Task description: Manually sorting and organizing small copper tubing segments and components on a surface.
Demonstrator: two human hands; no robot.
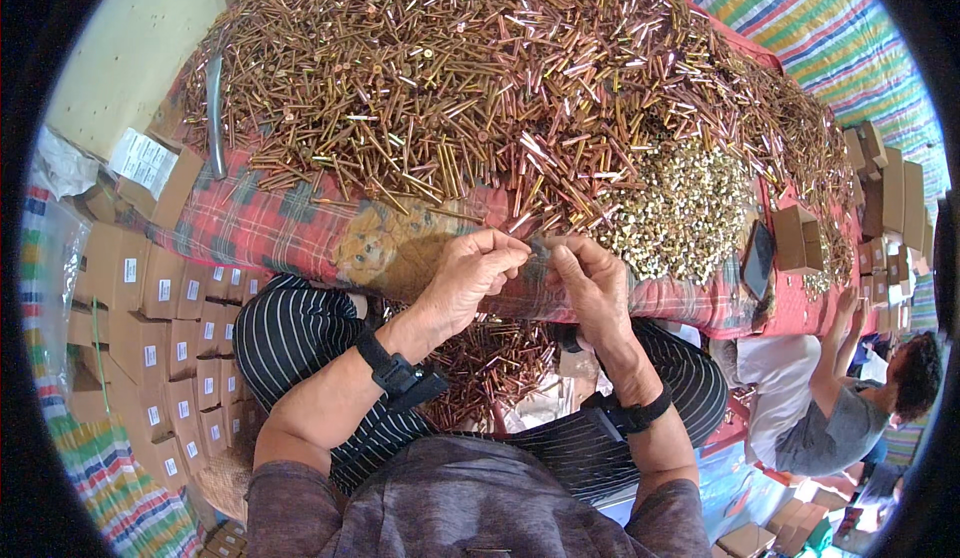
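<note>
My left hand [474, 270] and my right hand [594, 280] are raised close together over the near edge of the cloth-covered work surface [290, 223]. Thumb and forefinger of each are pinched together. Whatever sits between the fingertips is too small and dark to make out. Just beyond my hands spreads a large heap of thin copper-coloured metal rods [400, 88], some with round heads, like bolts. Right of it, near my right hand, lies a pile of small brass-coloured pieces [685, 213], perhaps nuts.
More rods [490, 368] lie between my legs. Stacked cardboard boxes [165, 348] stand at left; further cartons [895, 198] are at far right. A dark phone-like slab [758, 260] and an open box [798, 238] rest beside the small pieces. Another person [840, 408] sits at right.
</note>
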